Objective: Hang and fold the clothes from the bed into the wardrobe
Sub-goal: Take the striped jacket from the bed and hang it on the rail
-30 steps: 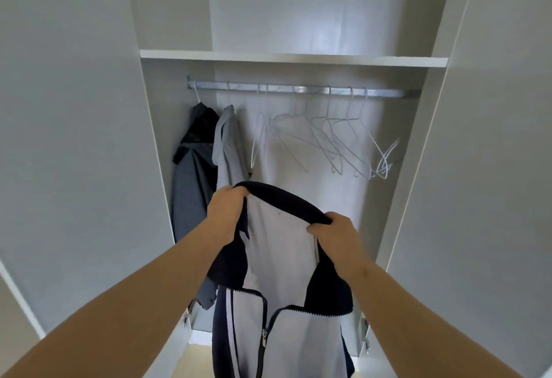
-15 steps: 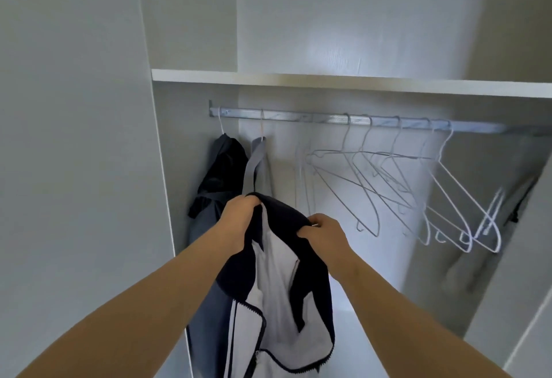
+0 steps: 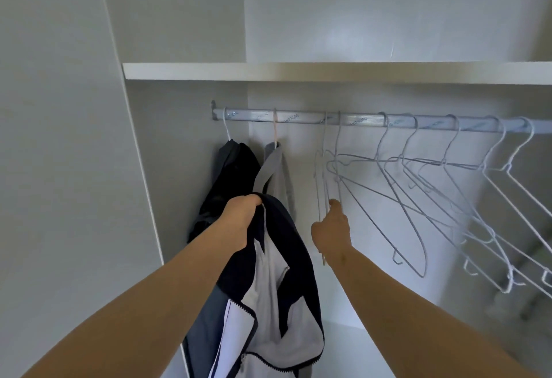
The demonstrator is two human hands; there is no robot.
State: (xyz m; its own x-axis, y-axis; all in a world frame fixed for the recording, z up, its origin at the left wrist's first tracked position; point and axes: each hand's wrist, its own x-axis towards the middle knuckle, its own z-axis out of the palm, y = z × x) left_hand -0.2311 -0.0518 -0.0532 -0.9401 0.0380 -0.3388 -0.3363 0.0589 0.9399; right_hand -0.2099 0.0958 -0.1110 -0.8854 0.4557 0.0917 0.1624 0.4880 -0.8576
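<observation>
My left hand [image 3: 240, 222] grips the collar of a navy and light grey zip jacket [image 3: 274, 303], which hangs down from it inside the open wardrobe. My right hand [image 3: 331, 228] is off the jacket and reaches up to an empty white wire hanger [image 3: 321, 186], its fingertips at the hanger's wire. Whether the fingers close on the wire cannot be made out. That hanger hangs on the metal rail [image 3: 298, 117].
A dark garment [image 3: 230, 177] and a grey garment [image 3: 276, 174] hang at the rail's left end. Several empty wire hangers [image 3: 448, 198] fill the rail to the right. A white shelf [image 3: 328, 71] runs above the rail. The wardrobe's left door panel [image 3: 59, 138] stands close.
My right hand let go of the jacket collar and moved up and right to a wire hanger. The left hand alone holds the jacket now. The view moved closer to the rail.
</observation>
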